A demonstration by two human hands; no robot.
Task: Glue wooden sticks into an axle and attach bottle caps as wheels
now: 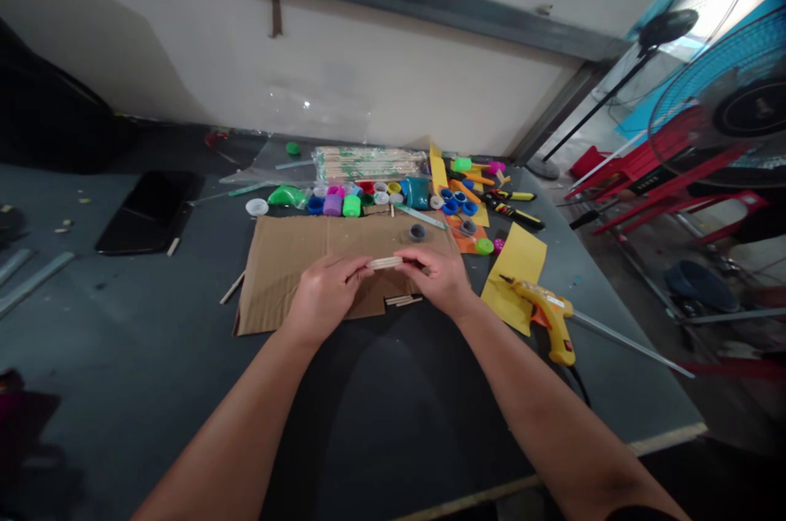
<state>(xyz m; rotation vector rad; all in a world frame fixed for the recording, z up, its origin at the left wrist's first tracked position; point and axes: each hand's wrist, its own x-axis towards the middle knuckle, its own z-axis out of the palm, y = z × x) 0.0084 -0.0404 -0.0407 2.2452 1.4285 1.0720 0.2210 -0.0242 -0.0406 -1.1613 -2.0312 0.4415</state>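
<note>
Both hands meet over a brown cardboard sheet [288,259] on the grey table [153,341]. My left hand [325,296] and my right hand [439,279] pinch the two ends of a small bundle of pale wooden sticks [386,263], held level just above the cardboard. A few more sticks [404,301] lie on the cardboard's near edge below my right hand. A small dark bottle cap [417,232] sits on the cardboard behind the hands.
A yellow glue gun [548,316] rests on yellow paper [519,259] at the right. Several coloured bottle caps [344,201], a bag of sticks [365,162] and cutters [512,214] line the back. A black phone [151,210] lies at the left. A fan [730,111] stands right.
</note>
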